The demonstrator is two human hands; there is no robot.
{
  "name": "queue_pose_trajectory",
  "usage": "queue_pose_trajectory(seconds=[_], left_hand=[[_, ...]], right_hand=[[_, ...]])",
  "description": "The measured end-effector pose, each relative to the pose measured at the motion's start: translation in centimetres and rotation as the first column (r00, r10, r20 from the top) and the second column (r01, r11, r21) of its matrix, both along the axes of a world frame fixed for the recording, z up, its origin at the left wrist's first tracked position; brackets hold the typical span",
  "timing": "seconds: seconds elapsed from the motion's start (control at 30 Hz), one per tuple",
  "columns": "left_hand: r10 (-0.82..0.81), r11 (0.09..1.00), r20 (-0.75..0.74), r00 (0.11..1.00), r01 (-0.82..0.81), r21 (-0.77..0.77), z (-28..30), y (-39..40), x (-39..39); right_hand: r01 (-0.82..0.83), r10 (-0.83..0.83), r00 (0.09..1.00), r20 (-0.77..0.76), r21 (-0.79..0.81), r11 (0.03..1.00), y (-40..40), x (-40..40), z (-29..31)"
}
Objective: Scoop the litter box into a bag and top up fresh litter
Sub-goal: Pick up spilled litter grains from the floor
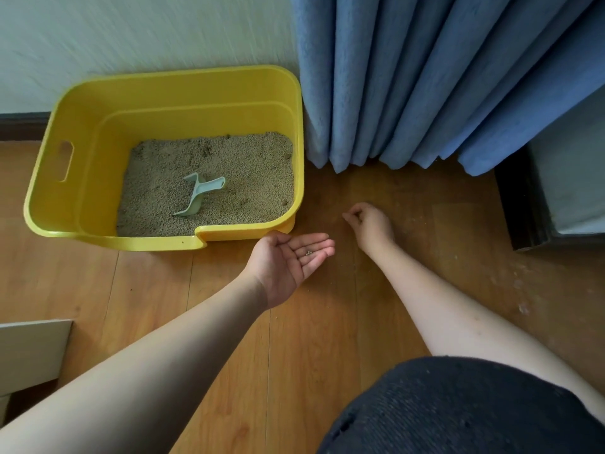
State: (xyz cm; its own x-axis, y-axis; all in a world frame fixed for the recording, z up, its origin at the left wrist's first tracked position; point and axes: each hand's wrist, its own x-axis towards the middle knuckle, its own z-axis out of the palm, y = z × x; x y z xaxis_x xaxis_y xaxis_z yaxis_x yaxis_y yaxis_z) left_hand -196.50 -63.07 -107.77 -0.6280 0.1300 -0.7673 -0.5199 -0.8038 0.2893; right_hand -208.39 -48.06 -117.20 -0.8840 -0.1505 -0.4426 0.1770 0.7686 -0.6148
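head view, looking down at a wooden floor [311,339]. a yellow litter box [82,178] is sitting on the floor against the wall [131,37], with its right side just beside a blue curtain [442,77]. grey-tan litter [245,172] is covering the bottom of the box. a pale green scoop [198,194] is lying on the litter near the middle, handle pointing up and right.

left hand [291,260] is hovering just in front of the box's right front corner, palm up, fingers straight and relaxed, cupping a few litter grains [308,253] on the fingers; it is not gripping anything.

right hand [370,224] is reaching down to the floor right of the box, fingers curled with thumb and fingertips brought together near the floorboards; whether they are pinching a grain cannot be told, too small to see.

loose specks are lying scattered on the floor at right, near a dark piece of furniture [523,208]. a dark knitted garment [458,407] is filling the lower right corner. a pale board edge [32,348] is showing at lower left.
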Motion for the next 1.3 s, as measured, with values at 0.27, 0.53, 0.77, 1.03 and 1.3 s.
queue_pose_trajectory(seconds=[0.27, 0.53, 0.77, 1.03, 1.3], left_hand=[[-0.07, 0.997, -0.011, 0.997, 0.07, 0.029, 0.3, 1.6, -0.7], [-0.03, 0.996, -0.035, 0.999, 0.032, 0.081, 2.3, 4.5, -0.7], [0.044, 0.995, -0.069, 0.997, -0.038, 0.088, 9.8, 6.3, 2.0], [0.213, 0.967, -0.046, 0.976, -0.204, 0.156, 24.3, 6.3, 8.3], [0.446, 0.888, -0.06, 0.893, -0.434, 0.152, 44.2, 5.0, 12.7]], right_hand=[[0.782, 0.076, 0.61, 0.789, -0.615, 0.1, 2.7, 3.2, 4.0], [0.766, -0.034, 0.638, 0.77, -0.629, 0.135, 7.8, 7.2, 7.7], [0.717, -0.113, 0.693, 0.712, -0.662, 0.218, 8.9, 11.8, 15.8], [0.84, -0.254, 0.509, 0.823, -0.539, -0.062, 4.9, 18.2, 32.5], [0.791, -0.27, 0.465, 0.843, -0.533, -0.3, 0.4, 22.3, 53.7]])
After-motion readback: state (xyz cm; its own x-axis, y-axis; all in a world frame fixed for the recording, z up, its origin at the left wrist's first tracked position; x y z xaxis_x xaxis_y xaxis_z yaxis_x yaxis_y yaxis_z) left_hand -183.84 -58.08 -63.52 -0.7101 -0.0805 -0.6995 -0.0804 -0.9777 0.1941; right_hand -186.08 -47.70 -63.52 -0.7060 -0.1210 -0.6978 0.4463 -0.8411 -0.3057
